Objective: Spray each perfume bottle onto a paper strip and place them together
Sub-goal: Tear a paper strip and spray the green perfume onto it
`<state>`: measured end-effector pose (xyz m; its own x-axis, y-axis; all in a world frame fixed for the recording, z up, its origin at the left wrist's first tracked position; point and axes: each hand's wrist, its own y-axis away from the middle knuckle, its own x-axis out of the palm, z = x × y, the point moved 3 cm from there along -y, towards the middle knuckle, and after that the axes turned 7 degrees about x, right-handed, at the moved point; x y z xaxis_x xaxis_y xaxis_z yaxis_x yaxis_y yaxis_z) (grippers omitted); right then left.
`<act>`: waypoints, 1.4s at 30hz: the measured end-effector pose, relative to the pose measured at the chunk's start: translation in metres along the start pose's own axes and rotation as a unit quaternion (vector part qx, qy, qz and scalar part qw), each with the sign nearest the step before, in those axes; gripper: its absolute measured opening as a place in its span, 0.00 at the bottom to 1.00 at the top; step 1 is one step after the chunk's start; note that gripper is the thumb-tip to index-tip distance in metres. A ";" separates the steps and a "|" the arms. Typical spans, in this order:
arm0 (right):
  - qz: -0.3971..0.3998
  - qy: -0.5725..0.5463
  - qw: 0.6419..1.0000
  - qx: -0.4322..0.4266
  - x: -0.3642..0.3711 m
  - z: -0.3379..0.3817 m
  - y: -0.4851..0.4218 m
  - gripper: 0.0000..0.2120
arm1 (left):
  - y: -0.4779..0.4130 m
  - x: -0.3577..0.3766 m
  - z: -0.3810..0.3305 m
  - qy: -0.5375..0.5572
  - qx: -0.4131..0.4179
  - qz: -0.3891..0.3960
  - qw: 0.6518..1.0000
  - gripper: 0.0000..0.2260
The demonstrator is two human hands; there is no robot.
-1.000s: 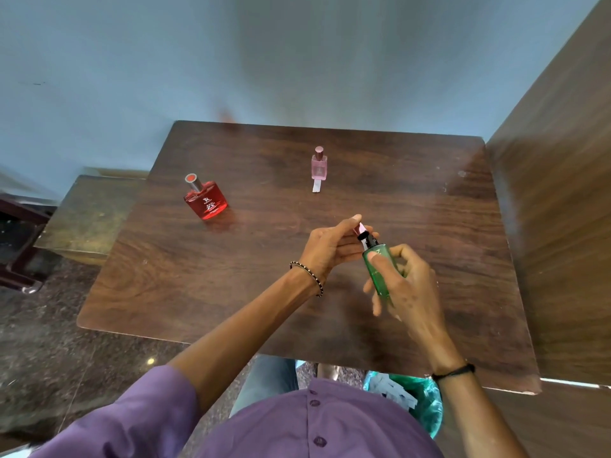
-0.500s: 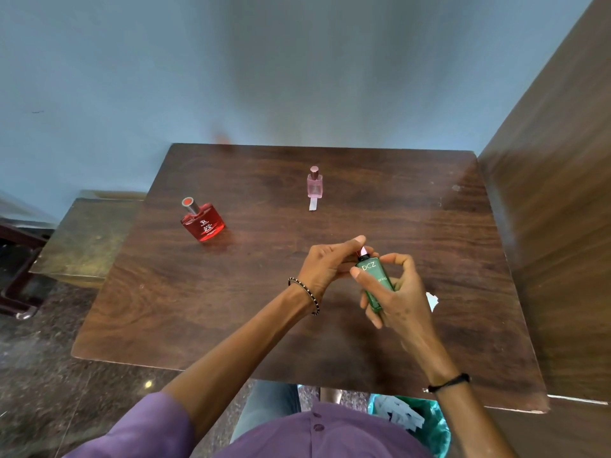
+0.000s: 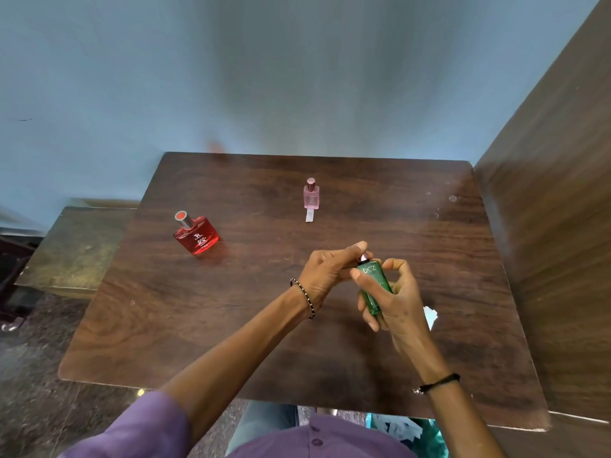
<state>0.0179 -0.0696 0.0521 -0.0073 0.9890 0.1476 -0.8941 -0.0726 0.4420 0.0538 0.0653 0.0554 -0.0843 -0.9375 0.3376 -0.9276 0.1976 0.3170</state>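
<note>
Right hand (image 3: 393,302) gripping, left hand (image 3: 325,271) pinching.

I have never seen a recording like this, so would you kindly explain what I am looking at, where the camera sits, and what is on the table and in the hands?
There is no machine here: a person works with two bare hands, and the single wide-angle camera is worn on the head, looking forward and down. That is why the arms enter from the bottom edge.

The right hand grips a slim green bottle marked DCZ. The left hand has its fingertips at the bottle's top, at its cap or nozzle; the picture does not show which.

On the dark wooden table stand a red bottle to the left and a small pink bottle farther back, with a white paper strip at its base. Another white paper peeks out behind the right hand.
</note>
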 end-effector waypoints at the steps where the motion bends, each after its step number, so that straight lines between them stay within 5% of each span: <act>1: 0.002 -0.001 1.000 0.002 0.001 -0.001 -0.002 0.26 | -0.001 -0.002 0.000 -0.004 -0.002 -0.001 1.000 0.14; 10: 0.002 0.061 0.998 0.010 0.001 -0.007 -0.028 0.29 | -0.026 -0.015 0.006 -0.007 -0.024 -0.048 0.999 0.23; 16: 0.000 0.080 0.997 0.018 -0.003 -0.008 -0.058 0.29 | -0.058 -0.032 0.010 -0.019 -0.022 -0.076 0.997 0.09; 26: -0.035 0.132 0.990 0.031 -0.005 -0.002 -0.124 0.15 | -0.117 -0.055 0.015 -0.113 -0.016 -0.080 0.990 0.18; 30: -0.058 0.133 0.989 0.020 -0.009 0.007 -0.156 0.09 | -0.140 -0.064 0.023 -0.119 -0.037 -0.099 0.987 0.11; 39: -0.070 0.198 0.978 -0.008 -0.015 0.032 -0.208 0.15 | -0.175 -0.066 0.035 -0.133 -0.089 -0.131 0.978 0.01; 42: -0.061 0.233 0.970 -0.022 -0.016 0.038 -0.220 0.14 | -0.188 -0.063 0.036 -0.130 -0.093 -0.157 0.975 0.07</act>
<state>0.2319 -0.0744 -0.0134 -0.0935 0.9414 -0.3240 -0.9196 0.0431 0.3905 0.2208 0.0769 -0.0576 0.0820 -0.9962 -0.0301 -0.8427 -0.0854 0.5316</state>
